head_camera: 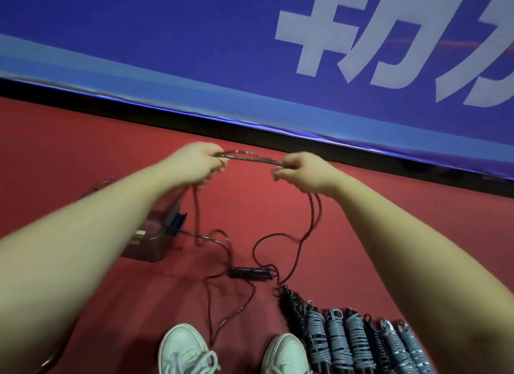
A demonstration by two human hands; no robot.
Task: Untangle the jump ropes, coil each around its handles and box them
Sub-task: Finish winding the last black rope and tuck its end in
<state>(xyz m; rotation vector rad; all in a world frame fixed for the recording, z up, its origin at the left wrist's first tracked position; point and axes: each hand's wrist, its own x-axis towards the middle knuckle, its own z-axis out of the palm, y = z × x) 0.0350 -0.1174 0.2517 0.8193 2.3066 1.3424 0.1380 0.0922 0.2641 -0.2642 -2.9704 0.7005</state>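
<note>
Jump rope, the dark one, runs left to right between the two hands, raised above the red floor. I see the left hand clenched around several strands, and the right hand pinches the other end of this stretch. From both hands the rope hangs down to a black handle, which lies crosswise on the floor. Coiled ropes lie in a row, long axes pointing away from the person.
</note>
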